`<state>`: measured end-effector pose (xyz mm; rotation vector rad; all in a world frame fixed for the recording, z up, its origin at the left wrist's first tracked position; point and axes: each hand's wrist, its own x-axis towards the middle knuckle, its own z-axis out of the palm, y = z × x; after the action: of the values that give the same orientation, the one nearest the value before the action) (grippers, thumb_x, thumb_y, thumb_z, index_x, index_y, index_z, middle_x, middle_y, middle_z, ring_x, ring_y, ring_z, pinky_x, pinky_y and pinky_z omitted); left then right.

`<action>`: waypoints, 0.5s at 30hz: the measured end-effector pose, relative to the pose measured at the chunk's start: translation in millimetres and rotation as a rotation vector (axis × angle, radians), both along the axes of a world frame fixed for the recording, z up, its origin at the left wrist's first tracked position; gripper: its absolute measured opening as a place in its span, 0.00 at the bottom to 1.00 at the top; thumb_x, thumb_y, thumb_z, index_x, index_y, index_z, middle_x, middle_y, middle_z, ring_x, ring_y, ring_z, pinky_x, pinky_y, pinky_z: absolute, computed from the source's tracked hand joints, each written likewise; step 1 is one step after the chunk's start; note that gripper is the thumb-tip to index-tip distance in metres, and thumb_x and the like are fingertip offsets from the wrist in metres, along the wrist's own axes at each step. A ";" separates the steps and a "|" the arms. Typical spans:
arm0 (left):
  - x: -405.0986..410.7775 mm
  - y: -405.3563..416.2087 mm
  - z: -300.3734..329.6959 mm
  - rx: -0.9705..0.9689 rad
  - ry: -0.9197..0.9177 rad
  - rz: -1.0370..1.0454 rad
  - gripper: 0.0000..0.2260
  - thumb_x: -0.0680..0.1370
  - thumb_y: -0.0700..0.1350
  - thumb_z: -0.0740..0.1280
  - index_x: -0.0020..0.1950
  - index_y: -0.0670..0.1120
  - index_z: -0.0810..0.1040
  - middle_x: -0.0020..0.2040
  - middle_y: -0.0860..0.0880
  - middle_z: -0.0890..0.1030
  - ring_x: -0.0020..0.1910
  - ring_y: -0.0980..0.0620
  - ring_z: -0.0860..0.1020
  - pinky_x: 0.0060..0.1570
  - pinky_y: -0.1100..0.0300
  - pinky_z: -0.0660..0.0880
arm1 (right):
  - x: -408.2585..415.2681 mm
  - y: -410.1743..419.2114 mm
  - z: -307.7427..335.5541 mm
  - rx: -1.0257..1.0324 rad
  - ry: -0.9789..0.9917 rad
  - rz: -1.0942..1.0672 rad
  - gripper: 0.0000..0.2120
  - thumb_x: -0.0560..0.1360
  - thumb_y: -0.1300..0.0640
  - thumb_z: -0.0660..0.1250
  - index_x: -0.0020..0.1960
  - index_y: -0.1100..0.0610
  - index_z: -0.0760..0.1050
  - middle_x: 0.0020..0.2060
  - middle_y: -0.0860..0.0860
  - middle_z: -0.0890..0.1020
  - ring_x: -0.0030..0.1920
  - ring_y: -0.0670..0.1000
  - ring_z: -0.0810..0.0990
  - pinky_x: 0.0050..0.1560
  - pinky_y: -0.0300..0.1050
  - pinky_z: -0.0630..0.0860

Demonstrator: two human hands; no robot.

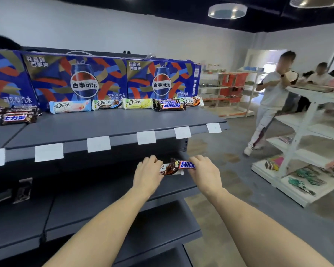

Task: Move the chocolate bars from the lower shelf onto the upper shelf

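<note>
Both hands reach under the upper shelf (112,130) toward the lower shelf (108,191). My left hand (147,173) grips the left end of a brown and white Dove bar (167,169). My right hand (205,173) grips a Snickers bar (182,164), which lies across the Dove bar. On the upper shelf, a row of chocolate bars lies along the back: pale blue Dove (69,106), dark Dove (107,104), green Dove (138,103), stacked Snickers (170,105), and more Snickers at the far left (17,118).
Large blue Pepsi boxes (75,81) stand behind the bars on the upper shelf. White price tags (98,143) line its front edge. A white rack (307,143) with goods stands to the right. People (272,97) stand in the aisle beyond.
</note>
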<state>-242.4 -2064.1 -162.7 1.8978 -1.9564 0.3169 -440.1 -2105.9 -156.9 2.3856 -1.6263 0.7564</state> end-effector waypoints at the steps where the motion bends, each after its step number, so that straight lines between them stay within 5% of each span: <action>1: -6.3 5.3 0.0 0.003 -0.004 0.025 0.17 0.76 0.52 0.68 0.64 0.52 0.75 0.57 0.52 0.74 0.54 0.51 0.72 0.54 0.57 0.71 | -5.8 -1.0 0.5 -0.011 0.001 0.030 0.12 0.75 0.53 0.69 0.59 0.50 0.77 0.52 0.47 0.78 0.54 0.54 0.75 0.40 0.45 0.69; 15: -65.2 47.9 80.0 -0.199 -0.034 0.215 0.17 0.75 0.53 0.69 0.63 0.51 0.77 0.55 0.52 0.75 0.52 0.51 0.74 0.50 0.56 0.72 | -34.5 -17.8 76.5 -0.309 -0.141 0.327 0.17 0.70 0.61 0.75 0.58 0.56 0.80 0.51 0.53 0.81 0.51 0.58 0.77 0.47 0.52 0.78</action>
<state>-307.6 -2016.2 -82.7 1.9826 -1.6733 0.5864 -474.6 -2123.7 -80.3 2.4359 -1.0692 1.1612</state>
